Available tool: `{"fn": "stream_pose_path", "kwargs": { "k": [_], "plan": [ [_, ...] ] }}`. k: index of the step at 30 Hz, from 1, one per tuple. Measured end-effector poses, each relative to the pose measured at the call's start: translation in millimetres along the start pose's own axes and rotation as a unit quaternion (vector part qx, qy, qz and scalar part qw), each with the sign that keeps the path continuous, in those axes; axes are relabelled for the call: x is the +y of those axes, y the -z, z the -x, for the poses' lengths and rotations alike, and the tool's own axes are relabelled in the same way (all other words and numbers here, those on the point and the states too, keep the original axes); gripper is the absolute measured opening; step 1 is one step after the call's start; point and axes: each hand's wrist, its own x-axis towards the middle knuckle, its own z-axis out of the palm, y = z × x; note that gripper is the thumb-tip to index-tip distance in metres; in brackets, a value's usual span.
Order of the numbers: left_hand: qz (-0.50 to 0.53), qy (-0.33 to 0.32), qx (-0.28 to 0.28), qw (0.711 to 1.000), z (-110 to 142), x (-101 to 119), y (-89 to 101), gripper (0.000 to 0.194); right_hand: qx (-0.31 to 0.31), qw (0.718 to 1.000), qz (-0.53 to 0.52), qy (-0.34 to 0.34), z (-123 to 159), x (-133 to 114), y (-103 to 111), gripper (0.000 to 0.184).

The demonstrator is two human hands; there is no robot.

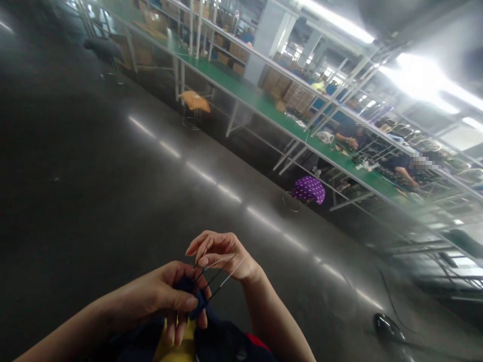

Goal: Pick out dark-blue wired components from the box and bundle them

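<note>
My left hand [166, 296] pinches a small dark blue piece of fabric [196, 304] between thumb and fingers, low in the view. My right hand [222, 254] sits just above and to the right of it, fingers curled around thin dark threads [219, 274] that run taut down to the blue piece. Below both hands lies a garment [222, 347] with dark navy, yellow and red parts, over my lap.
A dark glossy floor [94, 191] fills the left and middle. A long green workbench [264, 105] with metal frames crosses the back, where other people sit working at the right. Stools with orange [194, 100] and purple dotted [309, 189] covers stand by it. A dark object [388, 329] lies on the floor lower right.
</note>
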Motion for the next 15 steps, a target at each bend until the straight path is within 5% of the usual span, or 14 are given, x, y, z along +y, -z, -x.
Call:
{"fn": "stream_pose_path", "kwargs": {
  "k": [8,15],
  "plan": [
    [0.035,-0.046,0.01,0.998,-64,84,81.2,0.037,0.006,0.999,0.03,0.03,-110,-2,85,0.024],
    [0.003,-0.085,-0.007,0.996,-116,217,173.9,0.033,-0.018,0.999,0.028,0.005,-245,-33,161,0.024]
  ]
}}
